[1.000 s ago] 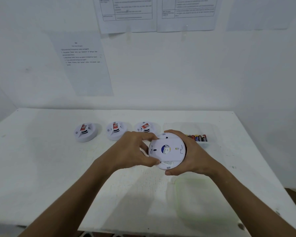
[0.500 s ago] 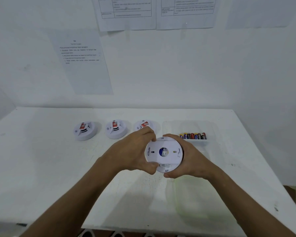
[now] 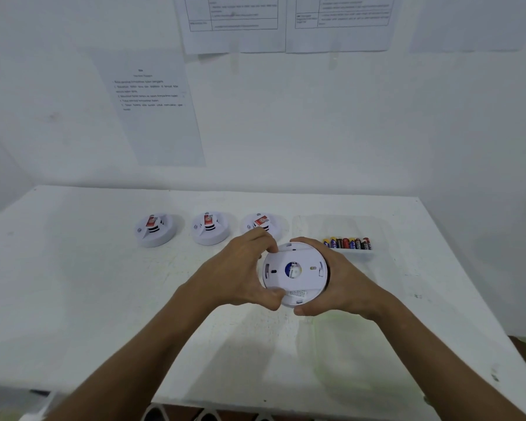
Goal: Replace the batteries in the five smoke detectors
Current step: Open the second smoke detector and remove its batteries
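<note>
Holding a smoke detector (image 3: pixel 295 273) above the white table (image 3: pixel 73 299), back side up, the person has both hands wrapped around its rim; the left hand (image 3: pixel 240 278) curls fingers and thumb over the left edge of the mounting plate, and the right hand (image 3: pixel 343 284) cups the body from the right and beneath; the round plate shows slots and a dark blue centre, with a printed label peeking out at its lower edge; I judge the step to be twisting the back plate free to reach the battery.

What could go wrong: the plate may stick, and a harder twist could make the detector slip from the palms and drop on the table; forcing it the wrong way could snap a locking tab; which way it turns cannot be read here.

Further out, three more smoke detectors (image 3: pixel 210 227) sit in a row near the back of the table, face up, each with a red tag; the rightmost of them is partly hidden behind the left fingers; a fifth is not visible. A row of batteries (image 3: pixel 346 243) lies in a clear tray (image 3: pixel 340 221) just right of the right hand; a second clear container (image 3: pixel 346 360) rests nearer the front edge under the right forearm, where a dropped detector could land; printed sheets (image 3: pixel 155 107) hang on the wall.
</note>
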A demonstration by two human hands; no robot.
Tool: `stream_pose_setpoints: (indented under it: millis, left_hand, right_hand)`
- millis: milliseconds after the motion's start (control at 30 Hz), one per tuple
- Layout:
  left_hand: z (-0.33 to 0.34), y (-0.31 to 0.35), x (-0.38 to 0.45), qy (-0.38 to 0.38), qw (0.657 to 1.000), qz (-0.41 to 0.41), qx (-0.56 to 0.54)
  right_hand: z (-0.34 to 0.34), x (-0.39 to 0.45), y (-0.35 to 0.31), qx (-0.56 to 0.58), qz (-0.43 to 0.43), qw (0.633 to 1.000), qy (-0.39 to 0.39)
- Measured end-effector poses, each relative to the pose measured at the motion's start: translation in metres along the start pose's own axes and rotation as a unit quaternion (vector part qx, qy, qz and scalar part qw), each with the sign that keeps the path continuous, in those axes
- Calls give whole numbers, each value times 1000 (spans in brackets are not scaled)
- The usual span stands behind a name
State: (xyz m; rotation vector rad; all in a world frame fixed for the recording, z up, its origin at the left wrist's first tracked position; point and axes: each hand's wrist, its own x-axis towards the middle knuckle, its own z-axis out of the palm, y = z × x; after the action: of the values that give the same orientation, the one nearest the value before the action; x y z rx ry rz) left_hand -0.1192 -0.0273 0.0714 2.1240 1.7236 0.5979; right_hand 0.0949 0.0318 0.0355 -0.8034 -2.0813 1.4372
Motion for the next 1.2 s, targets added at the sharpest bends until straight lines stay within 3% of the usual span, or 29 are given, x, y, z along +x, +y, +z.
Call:
stream_pose_setpoints:
  millis: [200, 400, 667, 867, 1200]
  left_hand:
    - [-4, 3, -1, 14, 998, 17, -60]
    - [-4, 1, 1, -10, 997, 17, -81]
    - [-2, 6, 0, -2, 999, 23, -27]
    - [3, 1, 1, 6, 997, 41, -66]
    - [11, 1, 1, 19, 999, 17, -48]
  right_hand:
    - [-5, -4, -1, 55, 16, 997, -44]
    - [-8, -3, -6, 45, 9, 999, -25]
    - [-5, -2, -5, 31, 13, 999, -3]
    - [-10, -5, -11, 9, 1, 1000, -29]
    - [-5, -4, -6, 3, -6, 1000, -3]
